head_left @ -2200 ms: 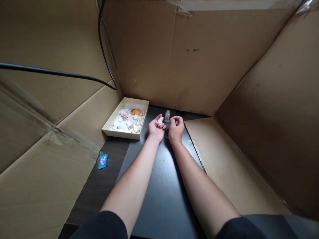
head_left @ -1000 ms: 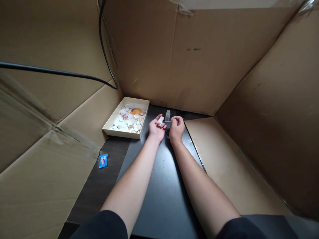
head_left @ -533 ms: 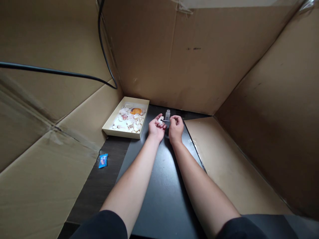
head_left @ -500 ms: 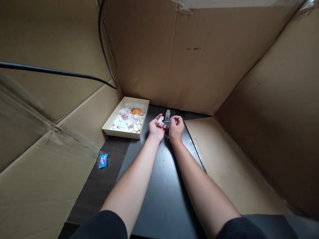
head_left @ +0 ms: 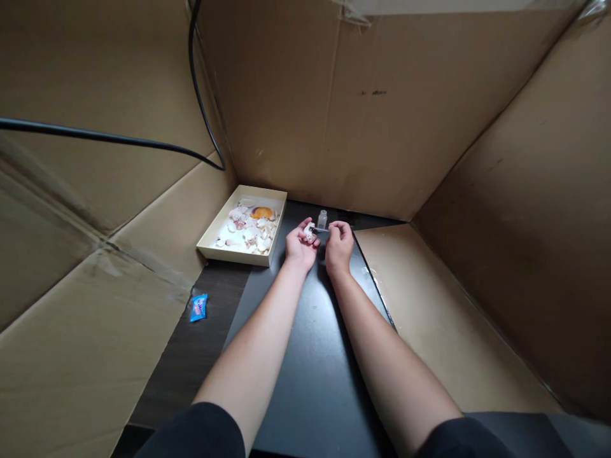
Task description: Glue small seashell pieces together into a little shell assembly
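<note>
Shell [head_left: 310, 233] in half-curled left hand [head_left: 300, 252], thin stick [head_left: 323, 230] in pinched right hand [head_left: 340, 252] near dark board's right edge [head_left: 375, 287].

Brown cardboard on three sides. Back wall [head_left: 286, 121] leans outward toward the top, vertical crease down it, small dark smudges [head_left: 373, 93] right of the crease. Pale strip [head_left: 429, 6] along its upper edge. Left wall [head_left: 90, 210] pieced from panels, seams crossing; black cable [head_left: 119, 138] hangs in front. Right wall [head_left: 525, 172] shaded. Dark surface [head_left: 315, 375] below, soft glare mid-length; wood-grain band [head_left: 186, 369] at left, flat cardboard [head_left: 439, 331] at right.
</note>
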Tool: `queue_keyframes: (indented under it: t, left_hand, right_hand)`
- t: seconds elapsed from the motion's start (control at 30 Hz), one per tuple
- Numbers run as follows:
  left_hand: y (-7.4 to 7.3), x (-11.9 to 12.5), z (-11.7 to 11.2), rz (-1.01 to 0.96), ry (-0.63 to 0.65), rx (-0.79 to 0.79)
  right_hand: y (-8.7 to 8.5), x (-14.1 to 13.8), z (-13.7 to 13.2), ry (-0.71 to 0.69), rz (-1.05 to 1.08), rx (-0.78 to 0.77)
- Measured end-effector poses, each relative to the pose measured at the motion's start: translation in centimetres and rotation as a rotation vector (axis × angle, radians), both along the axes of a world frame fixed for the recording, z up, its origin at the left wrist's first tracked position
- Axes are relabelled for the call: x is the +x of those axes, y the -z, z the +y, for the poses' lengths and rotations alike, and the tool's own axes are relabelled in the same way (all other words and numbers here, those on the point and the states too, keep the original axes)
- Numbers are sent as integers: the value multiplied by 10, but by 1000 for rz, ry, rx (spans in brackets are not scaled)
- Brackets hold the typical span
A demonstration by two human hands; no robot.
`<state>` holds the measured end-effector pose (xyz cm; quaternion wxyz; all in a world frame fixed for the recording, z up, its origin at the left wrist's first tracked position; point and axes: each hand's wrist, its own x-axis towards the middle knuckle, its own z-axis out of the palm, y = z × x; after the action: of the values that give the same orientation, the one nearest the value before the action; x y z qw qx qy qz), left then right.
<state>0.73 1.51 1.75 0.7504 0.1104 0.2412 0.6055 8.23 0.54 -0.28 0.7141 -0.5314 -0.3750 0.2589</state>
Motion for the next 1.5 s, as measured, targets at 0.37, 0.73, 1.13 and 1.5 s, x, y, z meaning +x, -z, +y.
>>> queue_keyframes:
  t: [0.37,0.73,1.13,1.5]
  left_hand:
    - [-1,0,0,5,6,0]
    - [-1,0,0,2,5,-1]
    - [0,0,0,-9,-1,-8]
    - [0,0,0,1,9,-2]
  right_hand:
    - [2,1,1,18,-44,-9]
    - [2,1,2,40,-21,0]
    - [2,1,2,5,-15,4]
    - [0,0,0,-32,14,-1]
